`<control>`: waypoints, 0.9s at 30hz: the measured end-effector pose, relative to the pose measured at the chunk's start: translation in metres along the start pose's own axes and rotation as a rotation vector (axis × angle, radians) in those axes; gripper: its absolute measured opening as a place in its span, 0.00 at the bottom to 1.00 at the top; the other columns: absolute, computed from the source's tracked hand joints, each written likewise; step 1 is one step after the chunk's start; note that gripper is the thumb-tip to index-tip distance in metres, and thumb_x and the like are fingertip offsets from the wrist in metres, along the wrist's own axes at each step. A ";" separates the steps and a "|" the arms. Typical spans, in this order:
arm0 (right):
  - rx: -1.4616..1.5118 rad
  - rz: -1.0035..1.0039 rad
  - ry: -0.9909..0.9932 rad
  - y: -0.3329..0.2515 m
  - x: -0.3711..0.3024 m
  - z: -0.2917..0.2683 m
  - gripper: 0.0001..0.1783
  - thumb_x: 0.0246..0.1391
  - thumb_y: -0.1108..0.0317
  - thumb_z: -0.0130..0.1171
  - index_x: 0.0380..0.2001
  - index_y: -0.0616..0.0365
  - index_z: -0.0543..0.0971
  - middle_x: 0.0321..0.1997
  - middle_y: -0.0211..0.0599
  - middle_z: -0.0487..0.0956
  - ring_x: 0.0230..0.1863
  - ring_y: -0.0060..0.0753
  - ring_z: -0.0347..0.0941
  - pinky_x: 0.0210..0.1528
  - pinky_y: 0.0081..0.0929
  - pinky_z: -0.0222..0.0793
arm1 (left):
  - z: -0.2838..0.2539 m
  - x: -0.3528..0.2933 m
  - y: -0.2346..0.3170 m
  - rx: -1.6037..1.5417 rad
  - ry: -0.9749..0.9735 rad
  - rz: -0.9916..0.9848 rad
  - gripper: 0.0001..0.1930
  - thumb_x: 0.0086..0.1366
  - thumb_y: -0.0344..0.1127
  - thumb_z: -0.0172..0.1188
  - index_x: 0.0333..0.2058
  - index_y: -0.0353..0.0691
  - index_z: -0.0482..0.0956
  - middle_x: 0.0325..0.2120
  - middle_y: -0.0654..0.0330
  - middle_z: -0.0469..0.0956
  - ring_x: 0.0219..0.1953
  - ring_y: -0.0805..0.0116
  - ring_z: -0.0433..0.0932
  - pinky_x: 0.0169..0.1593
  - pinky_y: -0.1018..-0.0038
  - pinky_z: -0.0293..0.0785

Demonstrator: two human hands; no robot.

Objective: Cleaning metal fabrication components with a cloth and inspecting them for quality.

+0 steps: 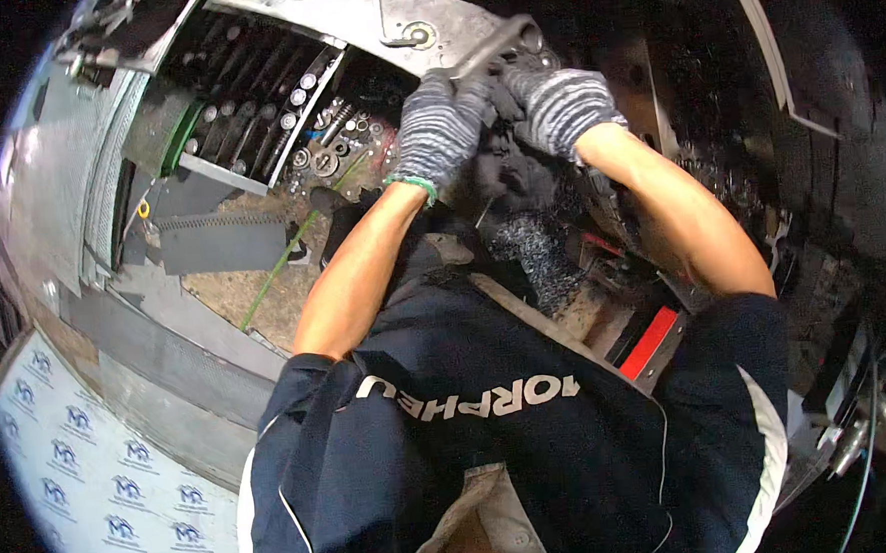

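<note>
Both my hands wear grey-and-white striped knit gloves and work at the near edge of a grey metal plate (349,9). My left hand (437,129) is closed round the near end of a grey metal bar (491,48), which slants up to a round end and is slightly blurred. Close by on the right, my right hand (566,108) is curled, its fingertips lost against dark material below the bar's round end; what it grips is hidden. An L-shaped hex key (385,17) sits with its short end at a round recess in the plate.
Left of my hands, an open compartment holds several dark rods (244,107) with round ends. Loose rings and a spring (335,127) lie beside it. Below my hands are metal shavings (540,251) and a red bar (649,342). A flat grey sheet (223,244) lies at left.
</note>
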State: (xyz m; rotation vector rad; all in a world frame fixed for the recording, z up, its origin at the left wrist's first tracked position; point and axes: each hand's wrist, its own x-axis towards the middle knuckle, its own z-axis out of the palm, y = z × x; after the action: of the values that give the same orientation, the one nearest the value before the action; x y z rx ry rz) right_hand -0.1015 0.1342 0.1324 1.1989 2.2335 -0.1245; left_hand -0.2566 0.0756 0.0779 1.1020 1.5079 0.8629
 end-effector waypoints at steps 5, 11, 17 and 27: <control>0.127 0.265 0.099 0.007 -0.015 0.018 0.31 0.48 0.56 0.58 0.58 0.46 0.70 0.42 0.48 0.81 0.40 0.51 0.79 0.43 0.45 0.75 | 0.020 0.028 -0.083 0.161 0.180 0.303 0.30 0.66 0.52 0.51 0.40 0.21 0.74 0.36 0.31 0.75 0.42 0.36 0.74 0.48 0.53 0.68; 0.611 0.478 0.342 0.019 -0.055 0.050 0.44 0.43 0.52 0.66 0.63 0.54 0.63 0.56 0.55 0.74 0.57 0.54 0.70 0.59 0.36 0.67 | 0.013 0.015 -0.053 0.052 0.108 -0.007 0.31 0.64 0.55 0.53 0.37 0.21 0.75 0.34 0.31 0.76 0.42 0.36 0.75 0.47 0.54 0.69; 0.552 0.084 0.206 -0.009 -0.027 0.025 0.38 0.42 0.47 0.64 0.57 0.49 0.70 0.54 0.50 0.76 0.51 0.51 0.75 0.53 0.42 0.72 | 0.013 0.014 -0.053 0.174 0.111 0.164 0.25 0.59 0.44 0.63 0.44 0.25 0.74 0.36 0.35 0.78 0.44 0.41 0.77 0.48 0.58 0.72; 0.910 0.050 0.162 -0.007 -0.044 0.058 0.30 0.44 0.53 0.65 0.49 0.59 0.74 0.46 0.51 0.78 0.49 0.53 0.75 0.51 0.38 0.71 | -0.021 0.016 -0.019 0.615 0.039 0.685 0.25 0.55 0.35 0.64 0.54 0.46 0.74 0.43 0.50 0.78 0.44 0.51 0.78 0.48 0.63 0.73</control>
State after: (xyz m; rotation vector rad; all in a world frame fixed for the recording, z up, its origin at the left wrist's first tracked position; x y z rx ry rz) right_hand -0.0625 0.0777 0.1076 1.7492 2.3313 -1.1543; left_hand -0.2817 0.0849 0.0596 2.1438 1.4763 0.8816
